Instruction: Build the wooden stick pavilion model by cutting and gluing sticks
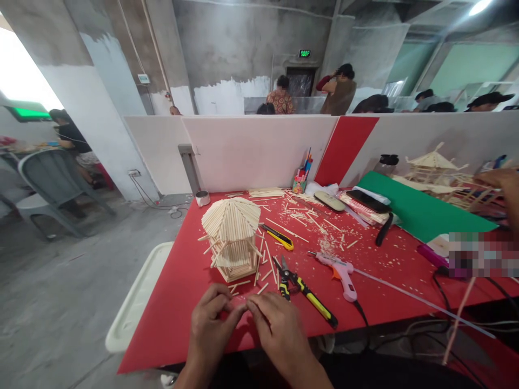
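At the table's front edge my left hand (211, 320) and my right hand (279, 327) meet, thumbs and fingertips pinched close together. Whatever lies between the fingertips is too small to make out. Just beyond them stands a little pavilion (232, 237) built of thin wooden sticks, with a pointed roof. Short loose sticks (265, 275) lie at its foot. Right of my hands are black-and-yellow pruning shears (302, 289) and a pink glue gun (343, 275) with a long glue stick out of its back. A yellow utility knife (279, 237) rests behind the shears.
Cut sticks and chips (320, 227) litter the red tabletop (162, 329). Toward the back are a pen cup (300, 183), an eyeglass case (329, 201) and a roll of tape (202, 198). A green board (421, 208) and another stick model (433, 162) stand right, near another person's arm (506, 189).
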Demonstrator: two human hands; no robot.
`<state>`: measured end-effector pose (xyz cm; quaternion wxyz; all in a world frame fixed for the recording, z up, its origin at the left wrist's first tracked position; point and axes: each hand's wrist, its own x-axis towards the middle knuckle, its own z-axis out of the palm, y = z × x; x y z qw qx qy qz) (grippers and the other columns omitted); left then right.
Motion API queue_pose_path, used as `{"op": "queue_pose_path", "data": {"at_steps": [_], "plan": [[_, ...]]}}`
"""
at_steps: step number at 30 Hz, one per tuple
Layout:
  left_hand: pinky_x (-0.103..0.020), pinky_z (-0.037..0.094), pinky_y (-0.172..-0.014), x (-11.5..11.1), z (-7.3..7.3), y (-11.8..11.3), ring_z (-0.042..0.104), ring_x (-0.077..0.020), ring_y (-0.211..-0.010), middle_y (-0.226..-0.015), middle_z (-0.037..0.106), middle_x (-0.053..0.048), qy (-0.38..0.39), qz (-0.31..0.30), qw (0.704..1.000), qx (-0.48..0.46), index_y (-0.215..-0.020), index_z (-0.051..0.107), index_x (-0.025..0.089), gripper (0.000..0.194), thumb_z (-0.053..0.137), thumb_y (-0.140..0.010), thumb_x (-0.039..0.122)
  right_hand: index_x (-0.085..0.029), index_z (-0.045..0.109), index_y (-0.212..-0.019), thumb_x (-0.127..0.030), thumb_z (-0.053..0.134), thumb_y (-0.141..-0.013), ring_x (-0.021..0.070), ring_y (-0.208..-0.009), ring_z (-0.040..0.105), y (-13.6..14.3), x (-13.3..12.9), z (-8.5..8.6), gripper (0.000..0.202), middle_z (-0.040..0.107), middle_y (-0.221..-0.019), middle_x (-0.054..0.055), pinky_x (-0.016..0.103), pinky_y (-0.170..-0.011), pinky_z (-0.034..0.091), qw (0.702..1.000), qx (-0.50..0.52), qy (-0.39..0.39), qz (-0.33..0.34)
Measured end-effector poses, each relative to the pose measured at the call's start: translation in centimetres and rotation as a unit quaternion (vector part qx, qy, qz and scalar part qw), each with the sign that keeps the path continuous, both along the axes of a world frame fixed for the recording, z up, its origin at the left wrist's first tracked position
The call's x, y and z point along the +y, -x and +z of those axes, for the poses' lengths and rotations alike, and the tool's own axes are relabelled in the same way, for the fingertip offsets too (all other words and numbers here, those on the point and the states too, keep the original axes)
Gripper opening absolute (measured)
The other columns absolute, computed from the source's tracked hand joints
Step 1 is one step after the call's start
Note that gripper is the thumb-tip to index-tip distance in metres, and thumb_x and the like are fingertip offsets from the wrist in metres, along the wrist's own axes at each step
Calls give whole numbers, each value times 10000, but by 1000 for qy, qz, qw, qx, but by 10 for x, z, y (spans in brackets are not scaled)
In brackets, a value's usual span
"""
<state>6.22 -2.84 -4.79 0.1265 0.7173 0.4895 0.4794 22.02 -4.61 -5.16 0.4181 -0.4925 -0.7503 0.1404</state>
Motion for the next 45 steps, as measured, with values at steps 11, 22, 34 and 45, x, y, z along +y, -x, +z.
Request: {"op": "queue_pose_path", "data": {"at_steps": [11,22,34,45], "plan": [[-186,422,-436,3,-4,6,524,-108,-424,-468,570,32,68,28,997,-6,-568,644,190,341,587,-846,379,-229,663,-965,-262,441,-941,151,-759,657,3,2,-7,226,709,-837,19,249,-696,476,1000,17,-4,-21],[-211,490,-517,7,-11,4,631,-144,-564,-675,698,-22,73,6,997,-7,-724,709,201,189,574,-831,277,-235,667,-857,-262,438,-927,155,-722,648,-10,6,-9,241,700,-788,11,246,-651,430,994,-56,45,-83],[-234,513,-548,11,-22,8,658,-165,-598,-706,710,-17,82,33,996,24,-756,726,226,187,557,-818,273,-260,641,-791,-187,535,-850,200,-741,610,-44,20,-19,141,638,-784,30,283,-612,402,967,-166,55,-183],[-245,489,-603,12,-31,29,668,-174,-730,-848,704,-18,146,94,978,117,-821,703,226,202,505,-859,233,-254,677,-868,-176,562,-857,213,-798,620,-12,31,-15,140,647,-829,35,301,-656,431,972,-187,84,-118]]}}
